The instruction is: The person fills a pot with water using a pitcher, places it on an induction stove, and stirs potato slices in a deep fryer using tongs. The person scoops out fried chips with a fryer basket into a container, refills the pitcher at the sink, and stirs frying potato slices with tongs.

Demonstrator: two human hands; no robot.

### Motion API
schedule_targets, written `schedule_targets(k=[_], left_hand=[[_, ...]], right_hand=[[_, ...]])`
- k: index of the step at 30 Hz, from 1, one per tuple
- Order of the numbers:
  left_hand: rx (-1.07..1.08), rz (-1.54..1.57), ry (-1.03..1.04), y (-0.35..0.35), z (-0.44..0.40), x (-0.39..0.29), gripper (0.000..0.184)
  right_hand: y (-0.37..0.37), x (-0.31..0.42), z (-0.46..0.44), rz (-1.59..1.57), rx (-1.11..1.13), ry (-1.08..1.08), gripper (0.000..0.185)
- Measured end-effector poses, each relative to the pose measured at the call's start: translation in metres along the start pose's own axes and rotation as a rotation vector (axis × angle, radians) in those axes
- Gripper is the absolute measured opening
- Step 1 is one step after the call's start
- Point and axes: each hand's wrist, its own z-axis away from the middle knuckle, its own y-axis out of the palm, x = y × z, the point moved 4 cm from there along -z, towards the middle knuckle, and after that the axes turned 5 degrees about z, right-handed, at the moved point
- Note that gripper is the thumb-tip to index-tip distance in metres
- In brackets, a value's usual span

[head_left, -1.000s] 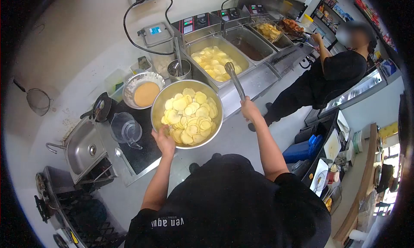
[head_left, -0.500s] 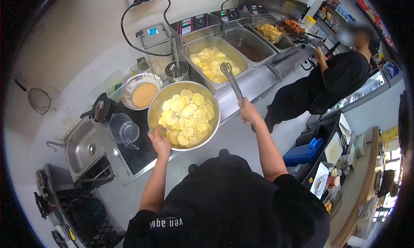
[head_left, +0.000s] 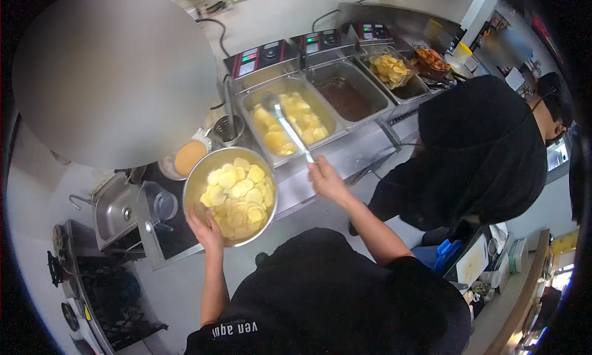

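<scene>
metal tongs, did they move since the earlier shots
Yes; the tips of the metal tongs have shifted toward the back of the nearest fryer vat, closer to its control panel.

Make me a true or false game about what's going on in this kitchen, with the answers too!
1. The left hand holds the bowl. True.
2. The right hand holds a ladle. False: it holds the tongs.
3. The bowl is full of tomatoes. False: it has pale yellow slices in it.
4. The tongs reach over a vat that has yellow pieces in it. True.
5. In the picture, the sink is on the right of the bowl. False: it is on the left.
6. The other person wears a black top. True.
</scene>
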Motion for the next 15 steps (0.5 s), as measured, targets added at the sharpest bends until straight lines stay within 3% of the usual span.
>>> schedule_targets(k=[2,5,8,12,15], left_hand=[[0.261,0.286,-0.202,0.029,0.006,-0.037,0.04],[0.53,0.615,-0.347,0.052,0.002,-0.134,0.042],[0.607,0.82,-0.443,0.067,0.001,-0.183,0.042],[0.636,0.998,-0.707,0.054,-0.004,-0.194,0.039],[0.608,0.988,-0.64,0.043,-0.001,-0.175,0.036]], right_hand=[[0.005,0.007,-0.001,-0.115,0.102,-0.088,0.035],[0.024,0.009,0.0,-0.069,0.135,-0.199,0.033],[0.045,0.02,0.015,-0.124,0.178,-0.42,0.035],[0.059,0.019,0.025,-0.138,0.231,-0.414,0.041],[0.066,0.028,0.035,-0.15,0.289,-0.375,0.047]])
